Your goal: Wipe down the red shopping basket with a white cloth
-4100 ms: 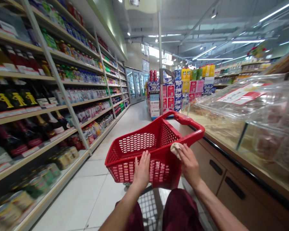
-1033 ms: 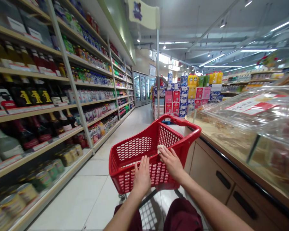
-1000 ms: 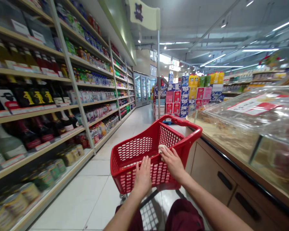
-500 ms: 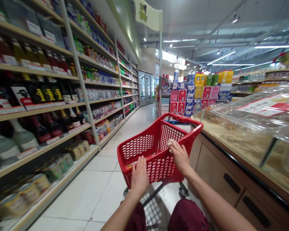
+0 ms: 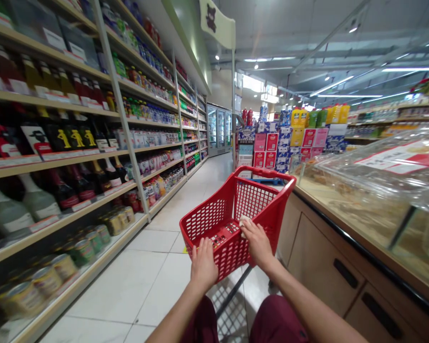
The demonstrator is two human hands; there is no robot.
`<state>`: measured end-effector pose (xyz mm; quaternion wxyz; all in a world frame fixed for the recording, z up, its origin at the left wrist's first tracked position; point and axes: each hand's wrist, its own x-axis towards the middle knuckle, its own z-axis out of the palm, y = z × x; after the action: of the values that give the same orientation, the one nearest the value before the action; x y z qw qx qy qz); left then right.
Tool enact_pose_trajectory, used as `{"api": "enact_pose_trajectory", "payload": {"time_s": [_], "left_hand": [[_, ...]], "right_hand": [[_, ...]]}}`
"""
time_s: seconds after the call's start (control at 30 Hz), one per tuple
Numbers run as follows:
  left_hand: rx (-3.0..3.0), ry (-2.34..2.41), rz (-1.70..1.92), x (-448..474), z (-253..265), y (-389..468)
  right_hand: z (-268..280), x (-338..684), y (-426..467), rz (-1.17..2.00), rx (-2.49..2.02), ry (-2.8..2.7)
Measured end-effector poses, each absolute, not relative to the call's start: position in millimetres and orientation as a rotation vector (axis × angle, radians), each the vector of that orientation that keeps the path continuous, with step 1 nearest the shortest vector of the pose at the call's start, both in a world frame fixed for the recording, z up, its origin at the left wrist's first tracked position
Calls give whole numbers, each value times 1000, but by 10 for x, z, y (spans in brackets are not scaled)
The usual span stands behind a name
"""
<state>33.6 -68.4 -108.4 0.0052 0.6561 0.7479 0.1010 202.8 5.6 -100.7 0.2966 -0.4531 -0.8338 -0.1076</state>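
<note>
In front of my knees stands a red plastic shopping cart [image 5: 232, 259] with perforated basket walls. My left hand [image 5: 203, 267] lies over its near rim at the left corner, fingers stretched out and close together. Farther right along the same rim, my right hand [image 5: 257, 244] presses a small white cloth [image 5: 243, 221] against the plastic. Only a bit of that cloth shows past the fingertips; the palm hides the rest. Inside the cart I see the grated floor and a red child-seat flap [image 5: 252, 199] towards the handle [image 5: 259, 172].
On the left, tall shelves [image 5: 57, 162] hold bottles and cans. A wooden counter [image 5: 321, 257] with clear covers [image 5: 386, 162] runs along the right. Boxed drinks [image 5: 271, 143] are stacked behind the cart, and fridges [image 5: 218, 126] stand at the aisle's far end.
My right hand has slid left along the rim with the cloth. The cart has turned slightly, and its left corner with my left hand sits a little farther right.
</note>
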Motion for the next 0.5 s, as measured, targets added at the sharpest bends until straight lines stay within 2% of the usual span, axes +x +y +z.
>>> {"api": "enact_pose_trajectory", "payload": {"time_s": [0.13,0.23,0.33,0.5], "left_hand": [[2176,2165,354,423,-1153,-701],[2302,1996,369,393,-1166,-698],[2253,2112,373,256,-1193,-678],[2263,2222,318,218,-1325,-649]], "right_hand": [[-1100,1958,-55,-289,-1050,-2297],[-1064,2085,7,-298,-1218,-2219],[-1092,2191,7,-322,-1312,-2160],[-1325,2154,-252,-398,-1111,-2142]]}}
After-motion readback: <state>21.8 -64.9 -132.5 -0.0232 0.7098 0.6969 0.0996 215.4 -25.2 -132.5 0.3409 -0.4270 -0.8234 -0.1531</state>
